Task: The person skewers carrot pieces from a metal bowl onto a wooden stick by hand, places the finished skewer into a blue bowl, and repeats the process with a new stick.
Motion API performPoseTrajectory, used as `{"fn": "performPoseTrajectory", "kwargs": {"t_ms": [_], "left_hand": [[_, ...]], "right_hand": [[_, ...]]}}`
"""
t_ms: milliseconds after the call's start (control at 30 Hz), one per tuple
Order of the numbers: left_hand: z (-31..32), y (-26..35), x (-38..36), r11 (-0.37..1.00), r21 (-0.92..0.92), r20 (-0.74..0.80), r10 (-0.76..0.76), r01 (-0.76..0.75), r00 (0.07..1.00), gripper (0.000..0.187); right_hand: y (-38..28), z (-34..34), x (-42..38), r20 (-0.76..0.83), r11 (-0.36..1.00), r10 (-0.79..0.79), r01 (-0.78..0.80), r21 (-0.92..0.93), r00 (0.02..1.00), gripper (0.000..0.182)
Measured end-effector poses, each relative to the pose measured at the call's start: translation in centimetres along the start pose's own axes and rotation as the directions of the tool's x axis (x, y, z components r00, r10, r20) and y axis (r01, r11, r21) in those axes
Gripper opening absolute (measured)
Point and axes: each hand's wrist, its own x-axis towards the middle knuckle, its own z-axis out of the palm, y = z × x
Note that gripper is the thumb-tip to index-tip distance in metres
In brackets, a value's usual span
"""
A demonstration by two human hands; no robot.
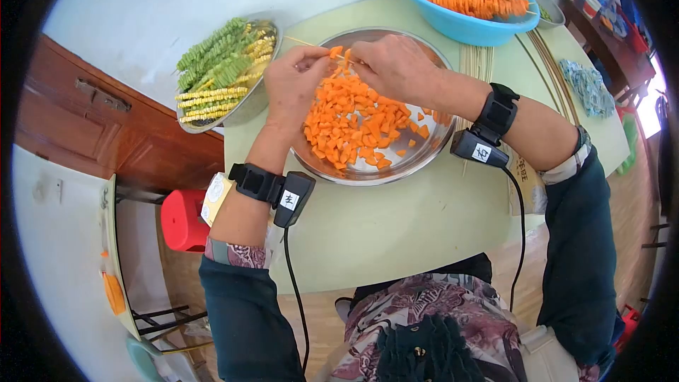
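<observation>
Both hands are over a round steel basin [417, 163] that holds many small cut orange pieces [350, 124]. My left hand [293, 81] has its fingers pinched together near a thin wooden skewer [298, 41], whose end sticks out to the left. Close beside it on the right, my right hand [396, 71] is closed, its fingertips at orange pieces [337, 51] on or by the skewer. The fingertips partly hide the skewer and the pieces they touch.
A metal bowl [263, 95] with green and yellow skewers stands at the left. A blue basin [453, 27] with filled orange skewers is at the back. Loose skewers [476, 64], longer sticks [552, 64] and a patterned cloth [588, 88] lie right. A red stool [185, 219] stands beside the table.
</observation>
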Motion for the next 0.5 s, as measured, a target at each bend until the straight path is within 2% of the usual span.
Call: {"fn": "performPoseTrajectory", "kwargs": {"t_ms": [33, 67, 100, 133, 167, 233, 267, 333, 367, 433, 500], "left_hand": [[0.0, -0.3, 0.1, 0.996, -0.086, -0.013, 0.02, -0.021, 1.0, 0.013], [-0.2, -0.5, 0.2, 0.996, -0.087, -0.011, 0.017, -0.018, 1.0, 0.013], [-0.4, 0.4, 0.1, 0.995, -0.085, -0.023, -0.048, 0.046, 0.999, 0.014], [-0.7, 0.9, 0.1, 0.991, -0.083, -0.036, -0.112, 0.109, 0.993, 0.014], [-1.0, 0.9, 0.2, 0.991, -0.082, -0.036, -0.113, 0.109, 0.993, 0.014], [-1.8, 0.7, 0.5, 0.914, -0.348, -0.084, -0.249, 0.206, 0.965, 0.017], [-2.4, 0.1, 0.7, 0.915, -0.347, -0.089, -0.249, 0.204, 0.964, 0.017], [-3.5, -1.0, 1.2, 0.844, -0.513, -0.097, -0.24, 0.158, 0.966, 0.02], [-3.8, -1.6, 1.4, 0.845, -0.512, -0.103, -0.24, 0.156, 0.965, 0.02], [-4.2, -1.7, 1.6, 0.863, -0.5, -0.148, -0.161, 0.067, 0.976, 0.019], [-4.5, -1.8, 1.9, 0.862, -0.504, -0.16, -0.153, 0.053, 0.975, 0.019]], "right_hand": [[0.1, 0.1, 0.1, -0.01, 1.0, 0.007, -0.007, 0.008, 1.0, 0.01], [0.3, 0.1, 0.1, -0.019, 1.0, 0.014, -0.014, 0.017, 1.0, 0.011], [0.5, 0.3, 0.1, -0.017, 1.0, 0.014, -0.014, 0.018, 1.0, 0.011], [0.7, 0.5, 0.1, -0.082, 0.997, 0.003, 0.004, 0.076, 0.997, 0.011], [0.8, 0.7, 0.1, -0.148, 0.991, -0.005, 0.024, 0.132, 0.989, 0.012], [0.7, 0.6, 0.1, -0.142, 0.985, 0.012, 0.013, 0.173, 0.99, 0.013], [0.6, 0.5, 0.1, -0.137, 0.977, 0.026, 0.003, 0.213, 0.99, 0.013], [-0.1, -0.1, 0.1, -0.093, 0.973, 0.042, -0.019, 0.23, 0.995, 0.013], [-0.4, -0.3, 0.0, -0.047, 0.969, 0.064, -0.051, 0.243, 0.997, 0.015], [-0.8, -0.3, -0.2, -0.048, 0.969, 0.048, -0.035, 0.244, 0.998, 0.015], [-1.1, -0.2, -0.5, -0.045, 0.969, 0.035, -0.023, 0.248, 0.998, 0.014]]}}
